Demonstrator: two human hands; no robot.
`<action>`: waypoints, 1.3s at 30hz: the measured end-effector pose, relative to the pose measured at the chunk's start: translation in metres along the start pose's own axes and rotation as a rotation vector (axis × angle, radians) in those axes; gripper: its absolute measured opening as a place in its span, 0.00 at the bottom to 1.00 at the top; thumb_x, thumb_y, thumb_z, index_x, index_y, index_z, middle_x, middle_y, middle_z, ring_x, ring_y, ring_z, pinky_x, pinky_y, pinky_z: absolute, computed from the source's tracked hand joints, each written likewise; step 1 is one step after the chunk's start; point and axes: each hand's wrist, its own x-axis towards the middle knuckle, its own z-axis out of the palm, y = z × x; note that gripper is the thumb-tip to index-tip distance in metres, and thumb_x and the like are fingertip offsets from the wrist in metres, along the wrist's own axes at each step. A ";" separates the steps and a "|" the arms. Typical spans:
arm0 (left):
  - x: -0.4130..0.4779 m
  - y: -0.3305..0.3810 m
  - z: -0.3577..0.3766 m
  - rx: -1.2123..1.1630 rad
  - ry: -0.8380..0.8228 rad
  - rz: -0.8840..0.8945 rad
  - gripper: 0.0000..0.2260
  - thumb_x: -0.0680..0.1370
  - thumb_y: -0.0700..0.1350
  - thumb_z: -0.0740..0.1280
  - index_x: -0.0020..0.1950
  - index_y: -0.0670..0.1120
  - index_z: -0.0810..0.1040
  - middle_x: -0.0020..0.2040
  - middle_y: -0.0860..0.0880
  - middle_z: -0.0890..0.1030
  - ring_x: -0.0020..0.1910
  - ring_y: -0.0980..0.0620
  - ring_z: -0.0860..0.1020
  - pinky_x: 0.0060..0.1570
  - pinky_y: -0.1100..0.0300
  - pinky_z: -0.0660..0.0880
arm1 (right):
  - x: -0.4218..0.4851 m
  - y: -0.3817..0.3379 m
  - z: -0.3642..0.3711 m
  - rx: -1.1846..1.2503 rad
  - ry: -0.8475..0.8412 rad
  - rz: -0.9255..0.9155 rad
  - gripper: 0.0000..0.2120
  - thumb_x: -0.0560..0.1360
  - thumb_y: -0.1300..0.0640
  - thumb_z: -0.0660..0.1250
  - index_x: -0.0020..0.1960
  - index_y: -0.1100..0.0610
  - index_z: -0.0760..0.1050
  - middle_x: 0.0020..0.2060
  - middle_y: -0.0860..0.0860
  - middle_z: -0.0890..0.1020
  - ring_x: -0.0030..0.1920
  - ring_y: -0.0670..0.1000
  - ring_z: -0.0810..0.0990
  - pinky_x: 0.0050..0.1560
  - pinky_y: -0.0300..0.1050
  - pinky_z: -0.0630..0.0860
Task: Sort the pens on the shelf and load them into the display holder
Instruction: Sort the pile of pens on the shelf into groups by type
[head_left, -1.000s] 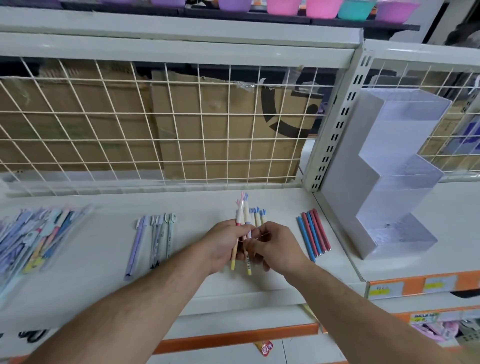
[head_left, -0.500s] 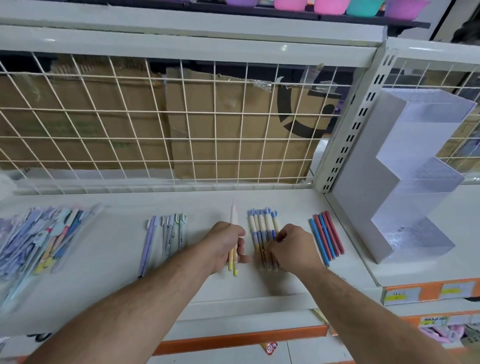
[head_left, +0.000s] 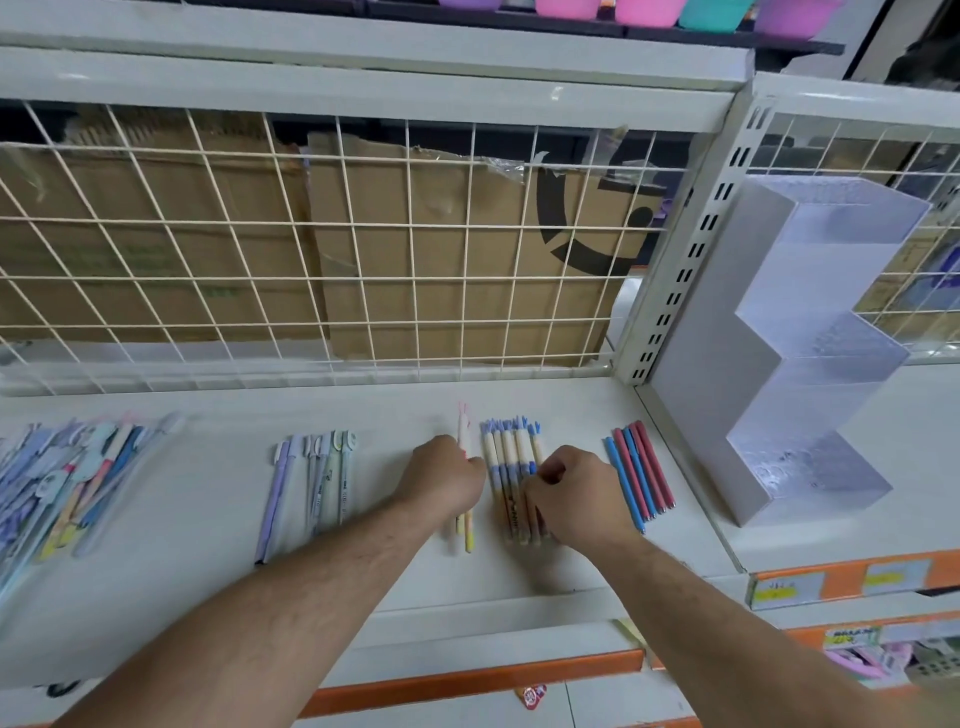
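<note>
The left hand is holding a few pink-and-yellow pens, its grip closed around their middles, apparently to keep that kind apart. At its three o'clock, the right hand is curling its fingers onto the blue-capped pens, its grip closed on the row, likely squaring it on the shelf. Red and blue pens are lying grouped further toward three o'clock, pastel pens at nine, and an unsorted heap beyond them. The display holder is standing at two o'clock, well apart and seemingly holding no pens. Loading is judged not yet begun.
</note>
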 end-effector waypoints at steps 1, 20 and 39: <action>0.001 0.001 0.002 0.014 0.012 0.008 0.10 0.78 0.49 0.64 0.38 0.48 0.68 0.37 0.52 0.73 0.33 0.56 0.71 0.27 0.61 0.62 | 0.000 0.001 -0.001 0.000 0.002 -0.005 0.02 0.77 0.56 0.67 0.46 0.52 0.77 0.38 0.49 0.81 0.37 0.52 0.83 0.40 0.48 0.83; -0.014 0.006 0.015 0.105 0.106 0.067 0.10 0.76 0.50 0.67 0.51 0.47 0.71 0.39 0.53 0.75 0.35 0.56 0.74 0.26 0.63 0.64 | 0.004 0.014 -0.012 0.022 -0.025 -0.082 0.04 0.78 0.56 0.67 0.44 0.51 0.76 0.36 0.48 0.82 0.31 0.46 0.82 0.28 0.33 0.74; -0.023 -0.009 0.020 0.032 0.161 0.223 0.16 0.76 0.45 0.70 0.63 0.48 0.78 0.61 0.51 0.80 0.58 0.53 0.78 0.55 0.59 0.74 | -0.011 0.022 -0.006 -0.040 -0.060 -0.208 0.03 0.77 0.54 0.68 0.44 0.51 0.77 0.35 0.46 0.81 0.36 0.49 0.81 0.37 0.45 0.80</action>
